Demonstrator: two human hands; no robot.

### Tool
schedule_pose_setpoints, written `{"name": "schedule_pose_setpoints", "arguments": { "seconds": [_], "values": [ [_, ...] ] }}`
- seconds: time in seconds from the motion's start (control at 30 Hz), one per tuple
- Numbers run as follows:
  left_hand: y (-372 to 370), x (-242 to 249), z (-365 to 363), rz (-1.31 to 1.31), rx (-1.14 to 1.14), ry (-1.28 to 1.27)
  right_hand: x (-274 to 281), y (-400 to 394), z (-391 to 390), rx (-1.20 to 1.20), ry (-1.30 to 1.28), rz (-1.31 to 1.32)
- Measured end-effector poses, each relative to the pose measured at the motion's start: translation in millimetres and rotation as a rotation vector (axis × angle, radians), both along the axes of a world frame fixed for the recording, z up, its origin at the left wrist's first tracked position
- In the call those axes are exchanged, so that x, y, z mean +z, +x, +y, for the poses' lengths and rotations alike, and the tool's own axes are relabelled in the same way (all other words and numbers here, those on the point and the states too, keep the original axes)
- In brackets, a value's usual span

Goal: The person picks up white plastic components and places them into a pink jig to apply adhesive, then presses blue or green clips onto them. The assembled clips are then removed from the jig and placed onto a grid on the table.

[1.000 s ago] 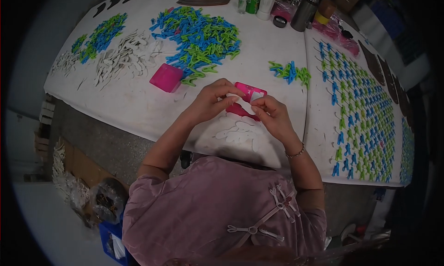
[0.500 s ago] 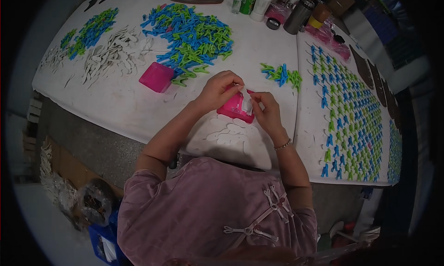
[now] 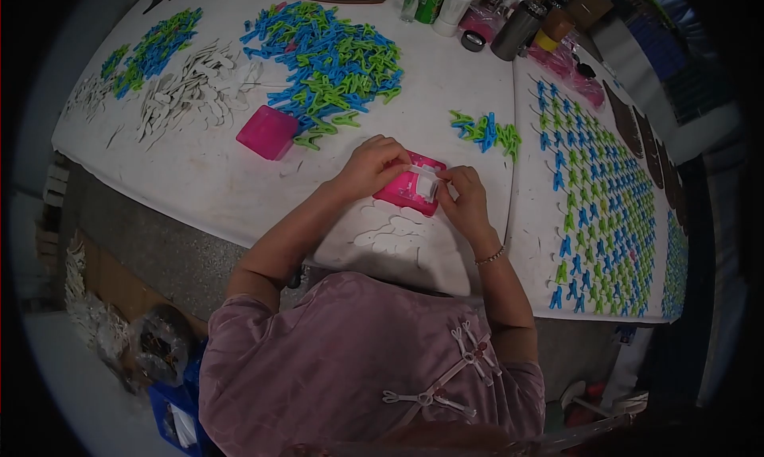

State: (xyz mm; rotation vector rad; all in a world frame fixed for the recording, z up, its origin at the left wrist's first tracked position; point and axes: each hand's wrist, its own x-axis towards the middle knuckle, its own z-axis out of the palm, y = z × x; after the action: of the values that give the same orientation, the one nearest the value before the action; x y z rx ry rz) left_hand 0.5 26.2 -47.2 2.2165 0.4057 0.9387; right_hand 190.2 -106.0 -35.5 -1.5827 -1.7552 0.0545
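Note:
Between both hands a small white strip point(image 3: 423, 171) is stretched level above a pink tray point(image 3: 391, 194). My left hand point(image 3: 377, 164) pinches its left end, and my right hand point(image 3: 464, 193) pinches the right end. A white block point(image 3: 426, 188) sits on the tray's right part, with white bits scattered around it. Flat white pieces point(image 3: 390, 228) lie on the cloth just in front of the tray. To the left of my left hand stands a pink box point(image 3: 268, 132), beside a large heap of blue and green clips point(image 3: 338, 67).
A small clip group point(image 3: 485, 129) lies beyond my right hand. Rows of clips point(image 3: 597, 210) cover the right table. White pieces point(image 3: 187, 91) and another clip heap point(image 3: 159, 51) are at the left. Bottles point(image 3: 455, 7) and a dark flask point(image 3: 516, 29) stand at the back.
My left hand has come down slightly, and the white strip now runs level between both hands instead of slanting. The fingertips are lower over the pink tray.

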Motion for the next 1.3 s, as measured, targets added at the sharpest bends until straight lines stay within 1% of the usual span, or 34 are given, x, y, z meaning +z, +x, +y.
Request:
{"name": "schedule_pose_setpoints", "arguments": {
  "seconds": [0.1,0.17,0.4,0.73,0.8,0.83,0.9,0.93,0.97,1.0,1.07,1.13,1.2,1.23,1.3],
  "values": [
    [8,-9,0,0.003,-0.026,-0.016,0,5,-4,-0.020,0.000,-0.023],
    [11,-12,1,0.031,-0.052,0.029,-1,8,-6,-0.025,-0.004,-0.032],
    [11,-5,1,0.076,-0.073,0.019,1,6,-8,-0.037,-0.004,-0.030],
    [32,6,-7,0.098,-0.130,0.073,39,8,-3,-0.064,0.057,-0.012],
    [37,6,-9,0.103,-0.129,0.087,44,4,1,-0.037,0.038,0.094],
    [39,4,-10,0.090,-0.131,0.088,43,3,2,-0.037,0.041,0.092],
    [41,4,-11,0.073,-0.132,0.095,36,4,5,-0.019,-0.042,0.430],
    [40,6,-12,0.066,-0.130,0.042,32,4,6,-0.018,-0.040,0.427],
    [39,6,-13,0.060,-0.127,-0.014,26,4,7,0.011,-0.060,0.543],
    [38,6,-13,0.060,-0.126,-0.014,21,4,8,0.039,-0.082,0.659],
    [37,4,-13,-0.010,-0.117,-0.082,12,0,8,0.030,-0.126,0.652],
    [34,7,-13,-0.003,-0.121,-0.082,4,-5,10,0.019,-0.170,0.645],
    [29,11,-13,0.004,-0.127,-0.082,-2,-9,12,0.010,-0.171,0.789],
    [26,15,-11,0.011,-0.127,-0.060,-2,-10,12,0.010,-0.171,0.789],
    [23,26,-9,0.016,-0.128,-0.036,-1,-12,11,-0.015,-0.198,0.669]
  ]
}}
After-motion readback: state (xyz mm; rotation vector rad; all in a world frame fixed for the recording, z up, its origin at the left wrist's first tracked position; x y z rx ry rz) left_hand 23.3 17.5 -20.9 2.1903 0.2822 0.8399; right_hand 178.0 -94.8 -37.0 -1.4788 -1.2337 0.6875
